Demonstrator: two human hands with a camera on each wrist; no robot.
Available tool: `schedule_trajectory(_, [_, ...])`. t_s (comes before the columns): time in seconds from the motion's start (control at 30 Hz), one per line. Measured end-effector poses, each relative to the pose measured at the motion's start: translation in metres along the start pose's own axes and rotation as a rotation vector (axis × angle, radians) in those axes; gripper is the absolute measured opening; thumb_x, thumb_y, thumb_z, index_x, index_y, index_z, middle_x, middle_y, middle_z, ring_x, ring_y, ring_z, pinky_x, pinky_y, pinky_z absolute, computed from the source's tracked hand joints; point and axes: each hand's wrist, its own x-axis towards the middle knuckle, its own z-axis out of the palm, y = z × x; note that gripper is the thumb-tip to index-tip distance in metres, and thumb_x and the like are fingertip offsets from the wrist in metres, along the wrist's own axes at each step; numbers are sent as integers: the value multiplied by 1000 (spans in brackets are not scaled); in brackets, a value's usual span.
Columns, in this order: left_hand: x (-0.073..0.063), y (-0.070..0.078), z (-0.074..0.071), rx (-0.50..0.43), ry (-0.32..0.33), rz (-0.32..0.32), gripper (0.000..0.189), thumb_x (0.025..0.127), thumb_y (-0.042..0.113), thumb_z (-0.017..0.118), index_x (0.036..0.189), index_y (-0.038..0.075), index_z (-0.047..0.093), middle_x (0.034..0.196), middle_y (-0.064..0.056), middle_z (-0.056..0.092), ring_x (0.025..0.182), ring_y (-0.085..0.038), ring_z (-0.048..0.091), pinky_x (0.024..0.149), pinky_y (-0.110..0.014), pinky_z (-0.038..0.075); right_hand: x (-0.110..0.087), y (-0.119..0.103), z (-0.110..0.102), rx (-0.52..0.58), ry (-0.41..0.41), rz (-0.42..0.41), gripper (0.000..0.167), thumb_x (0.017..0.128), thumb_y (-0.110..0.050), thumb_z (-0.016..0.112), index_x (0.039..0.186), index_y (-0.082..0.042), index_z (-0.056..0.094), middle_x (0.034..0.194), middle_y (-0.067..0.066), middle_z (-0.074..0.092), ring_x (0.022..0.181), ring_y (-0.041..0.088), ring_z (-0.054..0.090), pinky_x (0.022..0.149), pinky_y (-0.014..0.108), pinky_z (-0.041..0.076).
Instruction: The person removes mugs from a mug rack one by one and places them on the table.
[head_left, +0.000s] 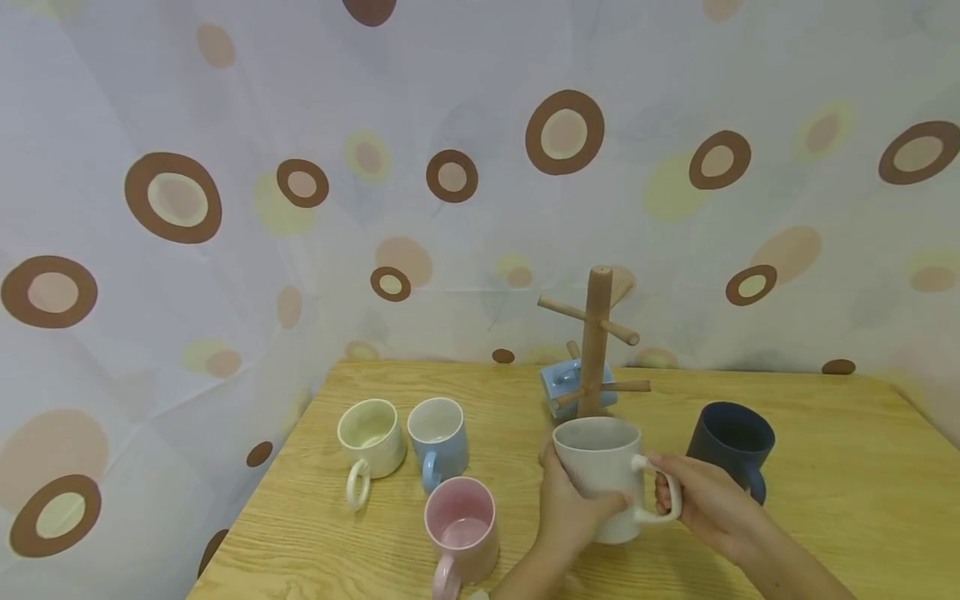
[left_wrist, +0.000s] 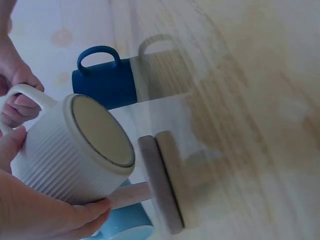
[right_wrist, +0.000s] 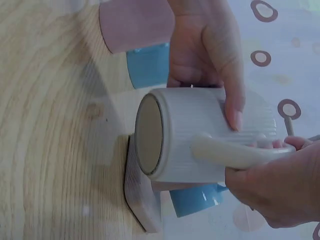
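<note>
A white ribbed mug (head_left: 600, 467) is held upright above the table, in front of the wooden mug tree (head_left: 595, 342). My left hand (head_left: 566, 508) grips its body from the left, thumb across the near side. With curled fingers, my right hand (head_left: 708, 500) holds the mug's handle (right_wrist: 225, 152). The mug's unglazed base (left_wrist: 103, 130) shows in both wrist views, lifted off the wood. Behind it, a light blue mug (head_left: 558, 387) hangs tilted on a low peg of the tree. Close to the right hand stands a dark blue mug (head_left: 731, 442).
On the left of the table (head_left: 292, 533) stand a cream mug (head_left: 375, 446), a blue mug (head_left: 442, 442) and a pink mug (head_left: 465, 533). The tree's upper pegs (head_left: 562, 308) are bare and stick out sideways. A patterned cloth (head_left: 465, 225) hangs behind the table.
</note>
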Motion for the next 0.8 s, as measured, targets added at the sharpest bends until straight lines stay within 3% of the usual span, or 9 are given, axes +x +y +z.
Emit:
schedule_trajectory(0.17, [-3, 8, -2, 62, -70, 31, 89, 60, 8, 83, 133, 10, 33, 118, -4, 54, 103, -13, 54, 87, -29, 46, -6, 4, 4, -48, 108, 18, 27, 98, -23, 40, 75, -19, 53, 62, -10, 49, 64, 7, 46, 70, 23, 42])
schedule_trajectory(0.33, [-4, 22, -9, 271, -127, 56, 87, 62, 15, 83, 134, 7, 34, 124, -8, 52, 111, -23, 52, 92, -39, 47, -10, 7, 9, -79, 255, 12, 34, 97, -24, 43, 64, -21, 51, 60, -10, 47, 67, 10, 46, 76, 27, 39])
schedule_trajectory(0.43, [-6, 38, -15, 378, -162, 48, 81, 67, 18, 81, 134, 6, 36, 126, -11, 49, 115, -30, 48, 92, -48, 46, -13, 8, 11, -99, 313, 7, 35, 96, -24, 44, 62, -20, 48, 61, -8, 45, 69, 11, 45, 76, 28, 37])
schedule_trajectory(0.57, [-6, 66, -20, 406, -176, 52, 68, 77, 19, 72, 134, 2, 38, 130, -16, 44, 118, -33, 44, 92, -50, 46, -16, 11, 11, -104, 351, -2, 35, 96, -22, 44, 62, -18, 47, 60, -7, 43, 69, 11, 43, 73, 27, 36])
schedule_trajectory(0.67, [-1, 86, -24, 436, -175, 86, 63, 83, 22, 66, 135, 1, 38, 135, -17, 42, 124, -34, 41, 95, -50, 44, -18, 14, 11, -79, 376, -38, 35, 96, -20, 44, 60, -18, 47, 59, -9, 43, 68, 10, 43, 71, 26, 35])
schedule_trajectory(0.8, [14, 102, -31, 496, -198, 157, 51, 88, 22, 60, 132, 1, 44, 135, -16, 45, 127, -32, 42, 99, -48, 42, -20, 17, 11, -21, 404, -110, 38, 96, -16, 43, 58, -17, 48, 58, -10, 44, 66, 9, 43, 68, 24, 35])
